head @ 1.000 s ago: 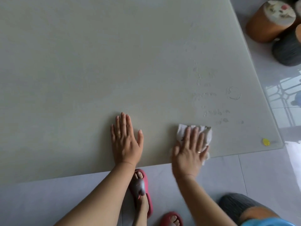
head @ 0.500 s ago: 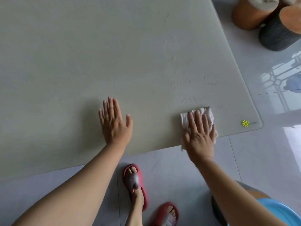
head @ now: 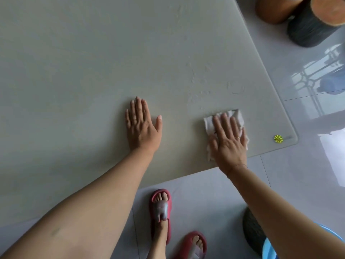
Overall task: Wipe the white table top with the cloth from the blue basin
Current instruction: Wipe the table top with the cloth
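Observation:
The white table top (head: pixel 93 71) fills most of the view. My right hand (head: pixel 228 141) lies flat on a folded white cloth (head: pixel 209 124), pressing it to the table near the front right corner. My left hand (head: pixel 142 126) rests palm down on the bare table to the left, fingers spread, holding nothing. Faint wet streaks and a ring mark (head: pixel 235 88) show on the surface beyond the cloth. A sliver of the blue basin (head: pixel 268 249) shows at the bottom right, behind my right forearm.
A yellow sticker (head: pixel 278 138) marks the table's front right corner. An orange stool (head: pixel 272 10) and a dark stool (head: pixel 309 25) stand on the tiled floor at the top right. Another dark stool (head: pixel 252 230) sits under the basin. My feet in red slippers (head: pixel 160 212) stand below the table edge.
My right hand has slid the cloth to the right along the front edge, toward the corner. My left hand stays flat on the table.

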### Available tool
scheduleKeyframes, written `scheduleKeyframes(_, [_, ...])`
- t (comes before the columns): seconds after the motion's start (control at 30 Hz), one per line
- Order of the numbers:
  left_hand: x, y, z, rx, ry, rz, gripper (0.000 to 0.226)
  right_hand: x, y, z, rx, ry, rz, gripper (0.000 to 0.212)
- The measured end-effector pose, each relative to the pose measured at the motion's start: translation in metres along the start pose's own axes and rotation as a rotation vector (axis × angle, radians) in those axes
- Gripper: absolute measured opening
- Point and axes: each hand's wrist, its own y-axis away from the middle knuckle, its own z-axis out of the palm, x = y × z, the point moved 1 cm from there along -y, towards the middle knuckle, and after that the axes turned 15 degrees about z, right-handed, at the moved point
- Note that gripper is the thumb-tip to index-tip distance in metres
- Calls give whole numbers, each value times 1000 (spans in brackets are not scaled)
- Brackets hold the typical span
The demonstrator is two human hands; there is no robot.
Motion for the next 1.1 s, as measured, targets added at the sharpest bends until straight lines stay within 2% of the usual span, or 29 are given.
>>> scheduleKeyframes(0.07, [1, 0, -2, 1, -3, -6, 69, -18, -5, 5, 4, -55, 213, 58])
scheduleKeyframes(0.13, [2, 0, -2, -10, -4, -7, 71, -50, 0, 15, -10, -95, 334, 64])
scheduleKeyframes(0.17, [1, 0, -3, -19, -2, -7, 72, -68, 6, 21, -10, -90, 312, 64])
scheduleKeyframes(0.27, [2, -1, -5, -36, 18, -3, 73, -108, 25, 32, -39, -56, 53, 63])
scheduleKeyframes(0.37, [2, -2, -7, -57, 22, -8, 72, -92, 17, 22, -109, 2, -166, 59])
scheduleKeyframes(0.43, [0, -1, -7, -70, 10, -8, 72, -66, 0, 9, -84, 72, -261, 59])
scheduleKeyframes(0.47, [0, -2, -7, -75, 9, -9, 72, -53, -11, 1, -68, 78, -220, 60])
scheduleKeyframes(0.57, [1, -1, -6, -85, 19, -9, 71, -36, -37, -10, -34, 32, 124, 65])
scheduleKeyframes(0.67, [1, -2, -6, -88, 16, -12, 72, -72, -35, 4, -38, -51, 348, 66])
scheduleKeyframes(0.7, [1, -3, -7, -87, 16, -14, 72, -90, -27, 12, -44, -60, 323, 65])
scheduleKeyframes(0.8, [3, -3, -10, -93, 18, -6, 70, -130, 5, 29, -69, -8, 26, 60])
scheduleKeyframes(0.9, [2, -3, -10, -95, 20, -6, 70, -107, -13, 17, -90, 54, -296, 57])
scheduleKeyframes(0.93, [2, -2, -10, -96, 21, -3, 69, -91, -26, 11, -72, 86, -369, 57])
scheduleKeyframes(0.97, [2, -2, -9, -99, 18, -3, 69, -75, -41, 4, -53, 102, -368, 58])
scheduleKeyframes(1.0, [2, -2, -9, -102, 14, -5, 69, -62, -58, -3, -43, 94, -287, 59])
scheduleKeyframes(1.1, [2, -2, -8, -93, 1, -15, 68, -60, -84, -8, 6, 18, 119, 63])
